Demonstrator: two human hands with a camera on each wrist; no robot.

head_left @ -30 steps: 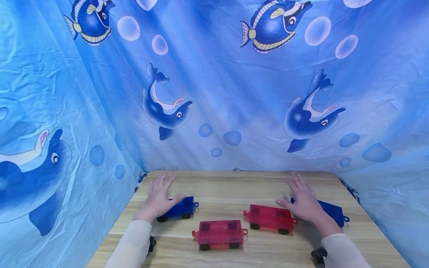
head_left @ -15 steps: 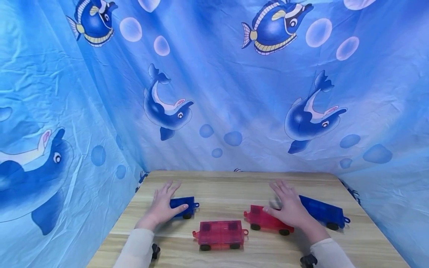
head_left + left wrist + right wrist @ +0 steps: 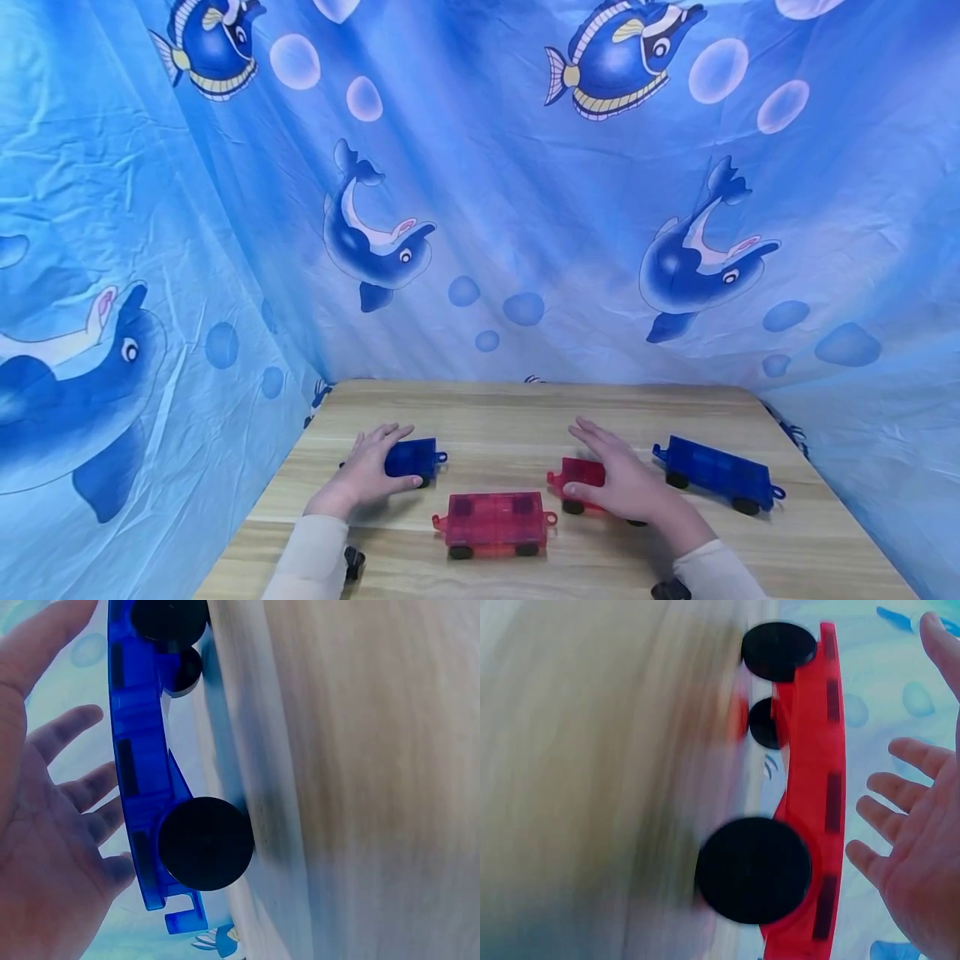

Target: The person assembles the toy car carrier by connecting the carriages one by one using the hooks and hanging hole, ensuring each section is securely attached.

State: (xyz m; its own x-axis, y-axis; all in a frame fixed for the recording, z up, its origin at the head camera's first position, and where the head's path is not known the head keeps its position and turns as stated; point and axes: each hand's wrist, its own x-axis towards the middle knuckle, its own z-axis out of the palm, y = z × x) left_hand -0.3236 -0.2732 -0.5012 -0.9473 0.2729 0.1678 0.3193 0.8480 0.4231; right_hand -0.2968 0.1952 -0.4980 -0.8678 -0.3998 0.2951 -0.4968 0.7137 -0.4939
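Observation:
At the left, a blue toy train car (image 3: 411, 460) with black wheels (image 3: 206, 844) stands on the table. My left hand (image 3: 365, 475) is over its left part with fingers spread; whether any fingertip touches it I cannot tell. A red toy train car (image 3: 579, 477), right of centre, is partly covered by my right hand (image 3: 628, 483). In the right wrist view the spread fingers (image 3: 900, 791) stand apart from that red car's side (image 3: 814, 795). Neither hand grips anything.
Another red car (image 3: 495, 518) stands at front centre, between the hands. A second blue car (image 3: 717, 472) sits angled at the right. All have end hooks and loops. The wooden table (image 3: 487, 417) is backed by a blue sea-print cloth (image 3: 480, 208).
My right hand has moved left and toward me, from the right blue car to over the red car. The left hand has shifted slightly right and nearer. The cars have stayed put.

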